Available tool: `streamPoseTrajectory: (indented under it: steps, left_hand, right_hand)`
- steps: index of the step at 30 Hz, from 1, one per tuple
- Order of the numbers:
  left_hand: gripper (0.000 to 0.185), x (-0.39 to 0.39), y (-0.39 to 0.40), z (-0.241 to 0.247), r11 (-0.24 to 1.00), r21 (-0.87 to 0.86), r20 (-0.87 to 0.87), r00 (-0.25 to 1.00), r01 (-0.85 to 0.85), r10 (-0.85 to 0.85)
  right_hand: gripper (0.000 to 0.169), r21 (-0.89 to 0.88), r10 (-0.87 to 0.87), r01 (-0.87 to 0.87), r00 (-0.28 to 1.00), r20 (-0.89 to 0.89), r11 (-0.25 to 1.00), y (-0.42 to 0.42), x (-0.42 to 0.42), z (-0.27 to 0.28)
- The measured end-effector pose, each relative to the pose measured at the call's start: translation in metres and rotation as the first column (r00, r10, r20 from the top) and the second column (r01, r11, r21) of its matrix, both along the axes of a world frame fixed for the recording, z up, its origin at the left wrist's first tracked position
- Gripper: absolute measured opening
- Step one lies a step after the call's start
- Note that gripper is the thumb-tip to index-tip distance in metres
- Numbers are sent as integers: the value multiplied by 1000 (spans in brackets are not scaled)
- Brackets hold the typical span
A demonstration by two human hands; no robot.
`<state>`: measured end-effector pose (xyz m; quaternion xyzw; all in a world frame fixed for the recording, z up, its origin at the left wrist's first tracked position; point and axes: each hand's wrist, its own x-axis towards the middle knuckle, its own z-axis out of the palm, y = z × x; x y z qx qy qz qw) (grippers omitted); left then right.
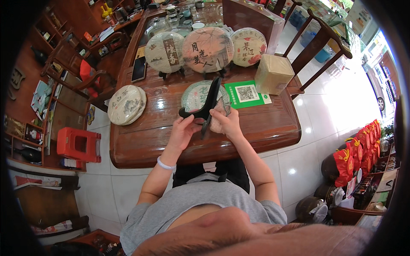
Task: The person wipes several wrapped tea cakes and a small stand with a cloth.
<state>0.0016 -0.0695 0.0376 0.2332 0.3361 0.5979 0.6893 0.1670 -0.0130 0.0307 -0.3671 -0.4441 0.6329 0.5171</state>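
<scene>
Over the near part of a glossy wooden table point(153, 144), my left hand point(185, 129) grips the lower left of a black display stand point(208, 102). My right hand point(228, 123) holds a crumpled pinkish cloth point(217, 124) against the stand's right side. Behind the stand, a round wrapped tea cake point(195, 94) with a green-patterned wrapper lies on the table, partly hidden. Three wrapped tea cakes stand upright farther back: a pale one point(160, 52), a pink one point(208, 40) and a white one with red flowers point(246, 38). Black stands show under them.
Two stacked tea cakes point(126, 105) lie at the left. A phone point(139, 68) is behind them. A green card with a printed code point(237, 104) and a paper-wrapped block point(274, 75) are at the right. Glassware point(157, 27), a large box point(250, 19), wooden chairs point(320, 35) and a red stool point(69, 144) surround these.
</scene>
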Motion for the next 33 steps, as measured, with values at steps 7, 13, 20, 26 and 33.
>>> streamPoseTrajectory:
  steps: [7,13,20,26,33]
  left_hand:
    - [24,7,-2,-20,970,-216,295,955,109,-41]
    - [18,3,12,-33,989,-139,311,950,59,-13]
    - [19,8,13,-31,990,27,194,972,-137,130]
    - [23,22,13,-3,941,127,-65,944,-314,323]
    - [17,23,12,-26,976,90,52,980,-197,193]
  right_hand:
    - [40,311,-227,112,904,363,944,-12,-6,-4]
    - [49,677,-386,40,845,370,735,-18,2,18]
    - [46,724,-226,-218,857,462,654,-34,-2,33]
    - [38,779,-392,-249,752,530,575,-33,-12,19]
    - [45,833,-528,-106,728,437,543,-10,1,21]
